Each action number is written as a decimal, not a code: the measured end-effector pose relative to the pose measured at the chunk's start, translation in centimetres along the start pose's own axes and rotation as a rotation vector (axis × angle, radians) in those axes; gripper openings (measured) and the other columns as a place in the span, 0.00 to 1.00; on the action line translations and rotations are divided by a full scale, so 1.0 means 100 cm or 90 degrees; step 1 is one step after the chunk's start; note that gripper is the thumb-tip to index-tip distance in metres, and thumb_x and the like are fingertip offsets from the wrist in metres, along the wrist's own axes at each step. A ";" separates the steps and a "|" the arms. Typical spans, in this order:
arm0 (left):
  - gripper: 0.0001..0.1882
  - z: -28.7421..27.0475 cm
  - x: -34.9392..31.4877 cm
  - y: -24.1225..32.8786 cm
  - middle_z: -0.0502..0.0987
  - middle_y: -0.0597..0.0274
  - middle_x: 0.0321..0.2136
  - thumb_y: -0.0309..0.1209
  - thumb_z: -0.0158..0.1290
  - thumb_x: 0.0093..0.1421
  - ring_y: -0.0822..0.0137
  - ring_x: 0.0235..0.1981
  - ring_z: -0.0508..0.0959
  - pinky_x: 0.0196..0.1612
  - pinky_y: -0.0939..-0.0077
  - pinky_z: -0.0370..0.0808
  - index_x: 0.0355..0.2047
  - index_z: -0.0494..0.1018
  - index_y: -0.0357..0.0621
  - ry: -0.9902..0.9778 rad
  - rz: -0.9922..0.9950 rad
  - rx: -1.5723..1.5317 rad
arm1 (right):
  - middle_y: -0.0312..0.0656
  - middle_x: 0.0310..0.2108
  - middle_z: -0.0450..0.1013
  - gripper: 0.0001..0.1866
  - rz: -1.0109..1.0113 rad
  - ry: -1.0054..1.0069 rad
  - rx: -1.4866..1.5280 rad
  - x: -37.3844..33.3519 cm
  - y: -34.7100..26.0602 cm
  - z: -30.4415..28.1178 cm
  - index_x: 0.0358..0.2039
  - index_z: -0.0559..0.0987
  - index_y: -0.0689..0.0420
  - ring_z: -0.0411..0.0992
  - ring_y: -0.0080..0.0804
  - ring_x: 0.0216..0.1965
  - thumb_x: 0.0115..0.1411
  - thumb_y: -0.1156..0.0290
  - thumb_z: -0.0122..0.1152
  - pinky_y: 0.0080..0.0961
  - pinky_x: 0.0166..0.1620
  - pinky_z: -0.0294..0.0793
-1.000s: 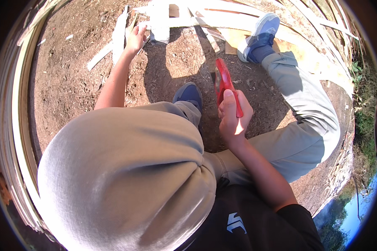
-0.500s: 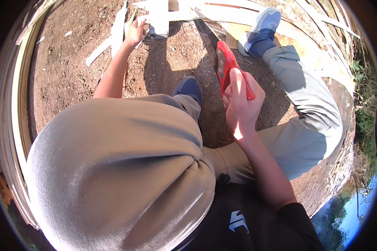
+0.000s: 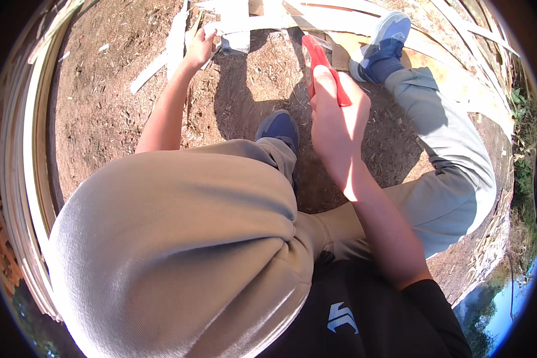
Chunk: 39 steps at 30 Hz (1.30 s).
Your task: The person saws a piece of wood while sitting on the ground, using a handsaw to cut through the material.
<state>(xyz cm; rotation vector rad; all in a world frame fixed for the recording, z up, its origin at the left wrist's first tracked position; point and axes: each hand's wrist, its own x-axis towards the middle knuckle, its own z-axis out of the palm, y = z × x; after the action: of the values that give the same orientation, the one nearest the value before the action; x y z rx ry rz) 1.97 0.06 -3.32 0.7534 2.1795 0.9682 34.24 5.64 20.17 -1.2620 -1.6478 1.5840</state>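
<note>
My right hand is wrapped round the red handle of a handsaw. The saw points away from me, its blade mostly hidden behind the handle and lost in glare at the wood. Ahead, a pale wooden board lies crosswise in bright sun. At the board's left end my left hand is closed on it with curled fingers, though glare blurs the exact contact. A block-like pale support stands under the board, just right of my left hand.
Loose wood strips lie on the chip-strewn dirt near my left hand. Long planks line the left side, and more boards spread at the far right. My blue shoes flank the work, and my bent knee fills the near left.
My right hand has pushed the saw forward, away from me, and less of its blade shows. My left hand stays at the board's left end. The whole view has shifted slightly.
</note>
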 end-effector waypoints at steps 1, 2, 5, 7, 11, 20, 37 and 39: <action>0.18 0.000 -0.001 -0.006 0.73 0.64 0.19 0.43 0.45 0.73 0.74 0.20 0.69 0.25 0.74 0.66 0.38 0.71 0.39 0.021 0.023 -0.002 | 0.28 0.17 0.61 0.18 -0.006 0.002 -0.003 -0.012 0.002 -0.001 0.24 0.71 0.56 0.57 0.13 0.17 0.70 0.61 0.56 0.17 0.21 0.56; 0.18 0.003 0.002 -0.008 0.71 0.67 0.17 0.41 0.45 0.73 0.77 0.15 0.66 0.18 0.78 0.63 0.33 0.72 0.39 0.039 0.047 -0.007 | 0.28 0.16 0.61 0.19 -0.027 0.012 0.006 -0.028 0.003 -0.010 0.23 0.70 0.56 0.57 0.12 0.17 0.70 0.62 0.56 0.16 0.20 0.55; 0.18 0.007 0.002 -0.003 0.73 0.64 0.18 0.41 0.45 0.73 0.75 0.17 0.69 0.22 0.74 0.67 0.34 0.74 0.39 0.067 0.056 0.030 | 0.28 0.16 0.62 0.19 -0.052 0.004 -0.078 -0.039 0.010 -0.038 0.23 0.70 0.56 0.57 0.12 0.17 0.71 0.63 0.56 0.16 0.20 0.55; 0.21 -0.004 0.000 -0.015 0.76 0.58 0.26 0.45 0.47 0.72 0.68 0.28 0.75 0.35 0.67 0.73 0.44 0.73 0.36 0.062 -0.009 0.064 | 0.28 0.17 0.63 0.19 -0.003 -0.013 -0.032 -0.032 -0.009 -0.026 0.22 0.71 0.56 0.58 0.12 0.18 0.71 0.63 0.56 0.17 0.22 0.57; 0.30 0.002 -0.034 -0.021 0.79 0.47 0.40 0.50 0.52 0.68 0.60 0.46 0.78 0.52 0.62 0.74 0.57 0.67 0.36 0.139 -0.087 0.112 | 0.31 0.18 0.63 0.16 -0.059 -0.021 -0.090 -0.028 -0.021 -0.011 0.25 0.74 0.62 0.57 0.16 0.23 0.69 0.65 0.58 0.22 0.26 0.59; 0.23 -0.054 -0.222 -0.041 0.79 0.59 0.31 0.43 0.55 0.66 0.66 0.33 0.78 0.41 0.67 0.75 0.55 0.71 0.42 0.102 -0.134 0.079 | 0.40 0.16 0.73 0.19 -0.216 0.001 -0.079 0.033 -0.040 -0.057 0.28 0.81 0.68 0.71 0.24 0.22 0.64 0.61 0.58 0.29 0.31 0.71; 0.13 -0.199 -0.120 0.066 0.77 0.63 0.28 0.36 0.55 0.67 0.77 0.25 0.72 0.32 0.77 0.72 0.48 0.76 0.45 0.034 0.019 0.248 | 0.45 0.19 0.75 0.20 -0.097 -0.102 -0.166 0.059 -0.056 -0.068 0.29 0.81 0.67 0.72 0.31 0.22 0.66 0.60 0.57 0.32 0.31 0.71; 0.12 -0.213 -0.084 0.123 0.77 0.66 0.29 0.35 0.53 0.68 0.78 0.25 0.72 0.30 0.78 0.71 0.49 0.75 0.48 -0.014 0.101 0.330 | 0.44 0.19 0.74 0.19 -0.057 -0.098 -0.101 0.046 -0.049 -0.070 0.30 0.81 0.66 0.70 0.30 0.22 0.67 0.61 0.57 0.31 0.30 0.69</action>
<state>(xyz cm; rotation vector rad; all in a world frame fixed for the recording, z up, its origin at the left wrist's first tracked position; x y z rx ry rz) -5.24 -8.00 20.26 1.1798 2.4052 0.4560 37.03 13.52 25.07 -1.1482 -1.9315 1.5556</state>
